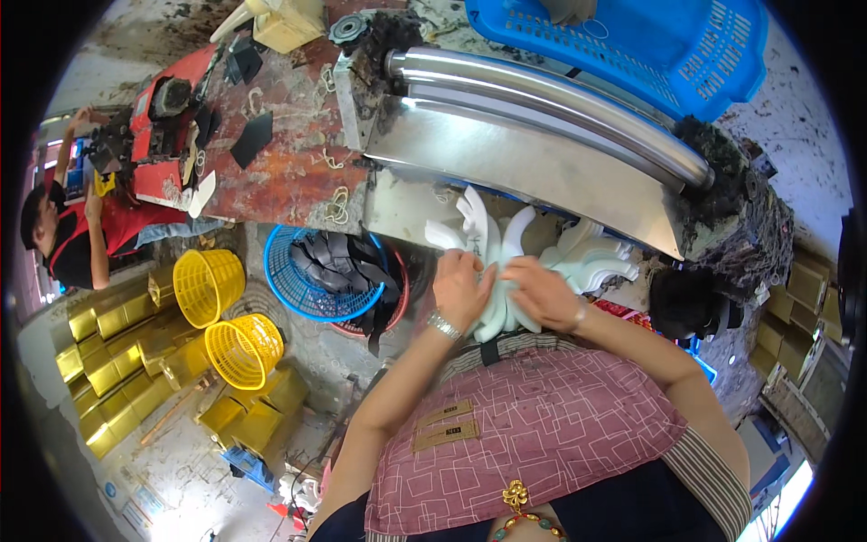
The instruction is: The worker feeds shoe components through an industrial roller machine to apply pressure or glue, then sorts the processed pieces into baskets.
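White curved strips (483,226), thick and smooth with rounded ends, lie bunched over my lap at the machine's near edge; their material I cannot tell. My left hand (462,287) is closed on the left side of the bunch, several strips fanning out beyond its fingers. Close beside it my right hand (542,291) is bent over the same bunch, fingers curled around strips. More pale strips (596,257) are piled just right of that hand, under the machine's metal plate (524,163).
Ahead lies a machine with shiny steel rollers (542,95) and a blue basket (632,45) behind. A blue round basket (280,280) of dark scraps stands left, near yellow baskets (208,285) and stacked golden boxes (113,334). Another person (77,235) works far left.
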The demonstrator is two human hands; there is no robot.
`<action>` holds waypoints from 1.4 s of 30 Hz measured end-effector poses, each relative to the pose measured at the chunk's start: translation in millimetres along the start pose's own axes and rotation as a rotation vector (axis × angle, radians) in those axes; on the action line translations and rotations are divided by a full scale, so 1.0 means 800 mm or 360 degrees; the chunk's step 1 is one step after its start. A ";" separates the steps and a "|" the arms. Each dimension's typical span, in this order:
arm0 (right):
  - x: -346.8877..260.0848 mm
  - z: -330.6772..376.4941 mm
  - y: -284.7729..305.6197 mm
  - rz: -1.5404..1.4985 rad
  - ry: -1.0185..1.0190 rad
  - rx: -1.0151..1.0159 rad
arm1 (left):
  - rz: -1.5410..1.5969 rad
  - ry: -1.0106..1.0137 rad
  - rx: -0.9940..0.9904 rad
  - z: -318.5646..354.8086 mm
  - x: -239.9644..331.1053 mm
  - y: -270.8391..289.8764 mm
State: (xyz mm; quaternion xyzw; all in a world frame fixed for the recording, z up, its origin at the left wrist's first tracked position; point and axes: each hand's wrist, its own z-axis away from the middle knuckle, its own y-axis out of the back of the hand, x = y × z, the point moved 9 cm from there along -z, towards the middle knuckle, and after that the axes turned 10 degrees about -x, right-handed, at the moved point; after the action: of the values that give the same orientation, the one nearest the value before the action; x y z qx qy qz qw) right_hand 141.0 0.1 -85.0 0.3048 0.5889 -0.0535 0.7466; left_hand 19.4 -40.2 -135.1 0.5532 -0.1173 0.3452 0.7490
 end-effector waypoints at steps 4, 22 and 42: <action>0.088 0.086 0.032 0.0246 -0.0930 -0.0278 | -0.0007 0.0201 0.0037 0.010 0.002 0.009; 0.118 0.188 0.074 0.0154 -0.1141 0.1384 | 0.0488 -0.0614 0.0174 -0.018 0.047 0.004; -0.005 0.073 0.082 0.0504 -0.0307 0.1073 | 0.0712 -0.0218 -0.0695 -0.043 -0.029 -0.048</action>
State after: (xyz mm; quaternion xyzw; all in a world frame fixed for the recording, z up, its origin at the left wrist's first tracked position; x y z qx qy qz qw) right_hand 218.2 22.1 -48.8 0.6139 0.4109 -0.1568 0.6555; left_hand 20.5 -23.7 -189.3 0.3618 -0.3574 0.4300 0.7459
